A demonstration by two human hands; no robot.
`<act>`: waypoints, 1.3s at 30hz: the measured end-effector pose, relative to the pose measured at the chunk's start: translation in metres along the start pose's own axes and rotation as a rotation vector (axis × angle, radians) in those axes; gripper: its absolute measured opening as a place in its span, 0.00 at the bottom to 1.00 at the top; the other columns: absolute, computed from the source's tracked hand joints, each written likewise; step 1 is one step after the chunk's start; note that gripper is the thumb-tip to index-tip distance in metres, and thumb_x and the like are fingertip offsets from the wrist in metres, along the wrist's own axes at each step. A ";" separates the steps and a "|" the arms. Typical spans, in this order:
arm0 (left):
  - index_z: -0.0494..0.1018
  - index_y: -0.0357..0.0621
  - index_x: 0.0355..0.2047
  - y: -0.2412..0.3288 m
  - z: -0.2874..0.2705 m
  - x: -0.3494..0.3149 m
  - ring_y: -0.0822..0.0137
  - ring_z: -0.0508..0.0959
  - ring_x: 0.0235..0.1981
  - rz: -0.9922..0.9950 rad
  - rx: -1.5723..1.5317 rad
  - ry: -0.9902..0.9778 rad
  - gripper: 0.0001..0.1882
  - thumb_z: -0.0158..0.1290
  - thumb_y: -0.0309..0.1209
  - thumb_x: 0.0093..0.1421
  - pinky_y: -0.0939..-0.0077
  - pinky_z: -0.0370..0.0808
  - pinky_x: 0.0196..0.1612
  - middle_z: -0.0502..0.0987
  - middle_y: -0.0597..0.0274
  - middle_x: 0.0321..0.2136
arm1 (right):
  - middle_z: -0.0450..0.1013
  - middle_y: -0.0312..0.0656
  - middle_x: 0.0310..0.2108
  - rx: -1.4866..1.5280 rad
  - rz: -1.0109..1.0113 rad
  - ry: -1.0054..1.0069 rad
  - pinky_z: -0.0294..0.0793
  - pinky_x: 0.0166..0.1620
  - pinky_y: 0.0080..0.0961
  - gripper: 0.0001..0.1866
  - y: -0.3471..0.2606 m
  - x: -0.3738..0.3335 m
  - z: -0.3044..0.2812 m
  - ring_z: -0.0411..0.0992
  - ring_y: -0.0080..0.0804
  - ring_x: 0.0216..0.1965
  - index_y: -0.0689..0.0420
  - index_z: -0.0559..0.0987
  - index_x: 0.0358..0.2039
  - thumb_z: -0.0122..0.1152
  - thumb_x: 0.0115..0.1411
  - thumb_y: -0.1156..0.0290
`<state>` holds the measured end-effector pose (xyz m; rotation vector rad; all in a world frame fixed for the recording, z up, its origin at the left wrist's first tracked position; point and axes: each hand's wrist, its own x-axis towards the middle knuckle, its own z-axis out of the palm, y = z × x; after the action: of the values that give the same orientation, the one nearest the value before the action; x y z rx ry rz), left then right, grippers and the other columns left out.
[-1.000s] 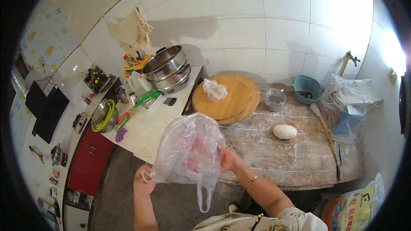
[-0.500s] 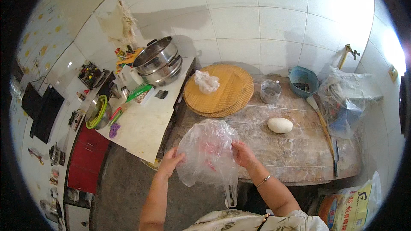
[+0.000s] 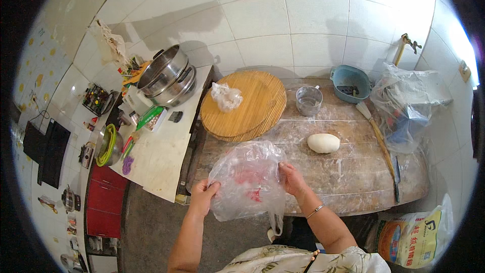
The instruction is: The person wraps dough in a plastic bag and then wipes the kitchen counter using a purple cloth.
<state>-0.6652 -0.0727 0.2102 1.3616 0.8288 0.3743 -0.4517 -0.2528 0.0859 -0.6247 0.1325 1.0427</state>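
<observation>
A plastic bag (image 3: 247,179) spans between left hand (image 3: 203,193) and right hand (image 3: 292,178); beyond the grip, stacked boards (image 3: 247,122) bear a small bag (image 3: 226,96); ahead-right of it, dough (image 3: 323,143) lies on a table (image 3: 348,177), a cup (image 3: 309,102) and basin (image 3: 346,76) behind; ahead-left, pots (image 3: 169,78) stand on a counter (image 3: 159,162).

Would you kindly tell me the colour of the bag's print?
Red, on the plastic bag; head view.

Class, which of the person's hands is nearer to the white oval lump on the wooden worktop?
Right. The right hand, holding the plastic bag, is to the near left of the white oval lump; the left hand is farther left, across the bag.
</observation>
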 end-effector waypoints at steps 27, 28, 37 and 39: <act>0.75 0.41 0.30 0.003 0.117 0.098 0.80 0.69 0.23 0.078 0.121 0.118 0.05 0.55 0.29 0.59 0.83 0.67 0.28 0.74 0.72 0.23 | 0.72 0.32 0.27 -0.212 -0.055 0.048 0.70 0.34 0.21 0.06 -0.141 0.043 -0.086 0.69 0.21 0.28 0.55 0.75 0.32 0.56 0.62 0.67; 0.74 0.41 0.29 0.004 0.120 0.099 0.80 0.69 0.22 0.075 0.125 0.130 0.05 0.55 0.30 0.59 0.83 0.66 0.28 0.73 0.72 0.23 | 0.71 0.31 0.26 -0.249 -0.037 0.062 0.69 0.34 0.21 0.07 -0.143 0.043 -0.087 0.68 0.20 0.27 0.54 0.75 0.31 0.56 0.62 0.66; 0.64 0.50 0.17 0.009 0.133 0.091 0.81 0.61 0.20 0.058 0.099 0.154 0.18 0.53 0.35 0.63 0.84 0.60 0.25 0.64 0.76 0.18 | 0.71 0.27 0.24 -0.267 0.006 0.093 0.66 0.29 0.18 0.15 -0.139 0.047 -0.089 0.66 0.16 0.26 0.53 0.76 0.29 0.52 0.64 0.56; 0.64 0.50 0.17 0.010 0.132 0.090 0.81 0.61 0.20 0.078 0.094 0.143 0.18 0.52 0.36 0.63 0.84 0.59 0.25 0.64 0.77 0.18 | 0.74 0.30 0.26 -0.266 -0.021 0.075 0.71 0.31 0.19 0.15 -0.138 0.042 -0.090 0.68 0.17 0.25 0.53 0.77 0.31 0.52 0.64 0.56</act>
<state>-0.5095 -0.1031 0.1912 1.4705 0.9229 0.5033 -0.2979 -0.3170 0.0537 -0.9043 0.0524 1.0252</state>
